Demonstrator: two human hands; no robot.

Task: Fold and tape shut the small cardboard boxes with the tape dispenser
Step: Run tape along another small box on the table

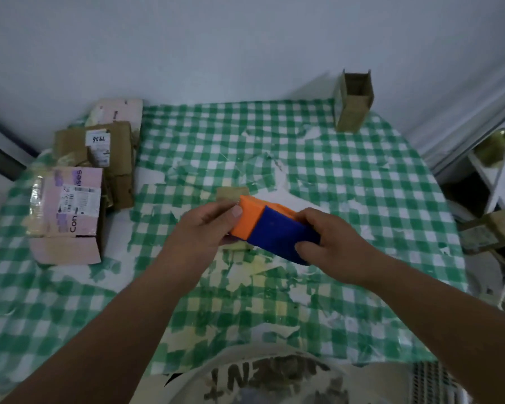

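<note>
A green-and-white checked tablecloth (347,182), worn through in pale patches, covers the table. A plain pale wall (216,48) stands behind it, and a white shelf unit (502,176) sits at the right edge.

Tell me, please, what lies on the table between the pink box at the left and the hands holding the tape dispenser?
Only bare, worn checkered tablecloth lies between the pink box and the left hand gripping the tape dispenser, as the head view shows.

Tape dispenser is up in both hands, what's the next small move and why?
Probably pull the tape end free: the left hand pinches at the orange nose of the tape dispenser while the right hand grips its blue body. A small cardboard box sits just behind, likely the target.
</note>
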